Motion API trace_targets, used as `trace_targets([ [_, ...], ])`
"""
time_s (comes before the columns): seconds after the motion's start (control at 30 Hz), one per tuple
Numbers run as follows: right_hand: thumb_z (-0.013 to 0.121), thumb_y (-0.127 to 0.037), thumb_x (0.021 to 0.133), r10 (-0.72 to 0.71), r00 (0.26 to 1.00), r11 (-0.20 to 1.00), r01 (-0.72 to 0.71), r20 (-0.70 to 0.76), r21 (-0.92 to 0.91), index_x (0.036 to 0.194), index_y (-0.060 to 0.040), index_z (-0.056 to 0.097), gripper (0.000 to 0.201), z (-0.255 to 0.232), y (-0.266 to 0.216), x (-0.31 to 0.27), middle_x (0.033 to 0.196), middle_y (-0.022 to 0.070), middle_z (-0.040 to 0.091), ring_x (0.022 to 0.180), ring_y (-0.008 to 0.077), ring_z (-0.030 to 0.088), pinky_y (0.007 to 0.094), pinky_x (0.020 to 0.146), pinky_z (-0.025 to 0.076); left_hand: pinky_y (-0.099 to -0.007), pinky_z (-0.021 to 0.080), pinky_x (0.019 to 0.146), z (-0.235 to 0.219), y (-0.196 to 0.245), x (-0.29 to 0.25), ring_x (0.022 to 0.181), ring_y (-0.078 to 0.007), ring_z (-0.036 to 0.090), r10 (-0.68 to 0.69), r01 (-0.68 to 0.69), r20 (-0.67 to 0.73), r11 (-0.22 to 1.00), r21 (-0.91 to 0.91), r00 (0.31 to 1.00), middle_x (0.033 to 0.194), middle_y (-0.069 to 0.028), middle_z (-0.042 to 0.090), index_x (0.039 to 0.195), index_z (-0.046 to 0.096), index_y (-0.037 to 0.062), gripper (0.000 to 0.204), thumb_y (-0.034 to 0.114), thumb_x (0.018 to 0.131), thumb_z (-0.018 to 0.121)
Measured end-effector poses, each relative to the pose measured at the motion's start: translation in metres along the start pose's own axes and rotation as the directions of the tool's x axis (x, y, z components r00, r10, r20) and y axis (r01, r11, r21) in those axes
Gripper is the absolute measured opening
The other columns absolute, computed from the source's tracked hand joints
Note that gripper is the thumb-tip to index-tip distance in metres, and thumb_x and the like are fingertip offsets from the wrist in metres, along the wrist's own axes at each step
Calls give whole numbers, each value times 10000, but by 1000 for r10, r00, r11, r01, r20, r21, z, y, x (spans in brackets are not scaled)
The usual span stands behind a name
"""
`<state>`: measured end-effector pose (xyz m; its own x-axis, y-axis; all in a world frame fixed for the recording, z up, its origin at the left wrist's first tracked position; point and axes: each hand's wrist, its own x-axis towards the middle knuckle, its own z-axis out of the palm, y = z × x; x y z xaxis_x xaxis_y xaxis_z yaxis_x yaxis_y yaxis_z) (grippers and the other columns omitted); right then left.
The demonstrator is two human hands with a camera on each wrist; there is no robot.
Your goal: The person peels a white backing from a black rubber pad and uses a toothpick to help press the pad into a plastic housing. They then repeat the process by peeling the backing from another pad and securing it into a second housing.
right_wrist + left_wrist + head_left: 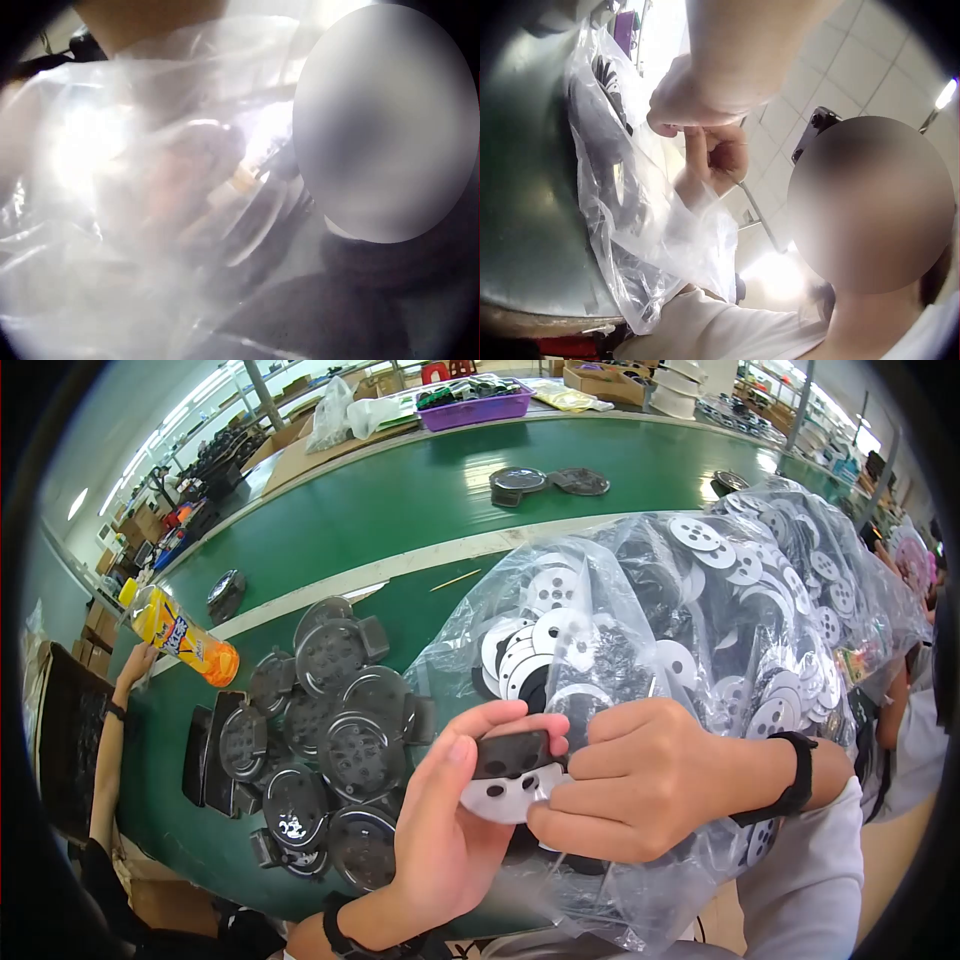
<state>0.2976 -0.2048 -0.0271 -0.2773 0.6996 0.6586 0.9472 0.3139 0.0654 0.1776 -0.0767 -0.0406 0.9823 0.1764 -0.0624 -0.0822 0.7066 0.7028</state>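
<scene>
My left hand (440, 845) holds a dark grey plastic piece (512, 752) upright between thumb and fingers. Against its near side sits a white disc (500, 800) with holes. The fingers of my right hand (645, 785) are curled at the disc's right edge and pinch it; their tips are partly hidden. In the left wrist view both hands meet above a clear plastic bag (641, 199). The bag's film fills most of the right wrist view and blurs the work there. To the left lies a pile of dark round plastic pieces (360, 755).
Loose white discs (775, 715) fill the large bag on the right. An orange drink bottle (185, 635) stands tilted at far left, near another person's hand (138, 660). Several dark pieces (580, 481) lie on the green belt (400, 490) beyond. A purple basket (475, 412) stands farther back.
</scene>
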Motion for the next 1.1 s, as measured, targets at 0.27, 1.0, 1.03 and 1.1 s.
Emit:
trace_targets([
  [0.27, 580, -105, 692, -12, 956, 870, -134, 292, 474, 714, -68, 523, 72, -18, 1, 8, 534, -19, 433, 436, 131, 451, 250, 417, 329, -481, 387, 976, -19, 36, 17, 1135, -311, 468, 203, -217, -147, 973, -83, 968, 1235, -141, 473, 1188, 416, 33, 349, 276, 966, 298],
  [1.0, 647, -212, 678, 626, 590, 638, -763, 510, 99, 781, 14, 627, 249, 91, 169, 70, 664, 103, 615, 599, 177, 585, 287, 575, 457, -391, 461, 827, -50, 95, 18, 1054, -340, 501, 541, -547, -243, 836, 50, 805, 1232, -210, 449, 1208, 400, -2, 373, 230, 924, 327],
  [1.03, 652, -237, 656, 630, 572, 638, -767, 525, 69, 822, 11, 636, 299, 96, 165, 71, 712, 129, 631, 670, 229, 614, 307, 627, 473, -395, 457, 838, -52, 94, 18, 1081, -341, 475, 518, -527, -194, 850, 9, 833, 1266, -205, 417, 1231, 374, -3, 371, 204, 925, 338],
  [1.1, 656, -240, 661, 611, 598, 657, -749, 519, 88, 873, 12, 623, 330, 91, 157, 74, 714, 112, 618, 673, 221, 602, 304, 638, 468, -395, 457, 839, -51, 93, 19, 1081, -341, 476, 514, -523, -199, 852, 10, 834, 1267, -207, 416, 1233, 374, -2, 372, 204, 926, 338],
])
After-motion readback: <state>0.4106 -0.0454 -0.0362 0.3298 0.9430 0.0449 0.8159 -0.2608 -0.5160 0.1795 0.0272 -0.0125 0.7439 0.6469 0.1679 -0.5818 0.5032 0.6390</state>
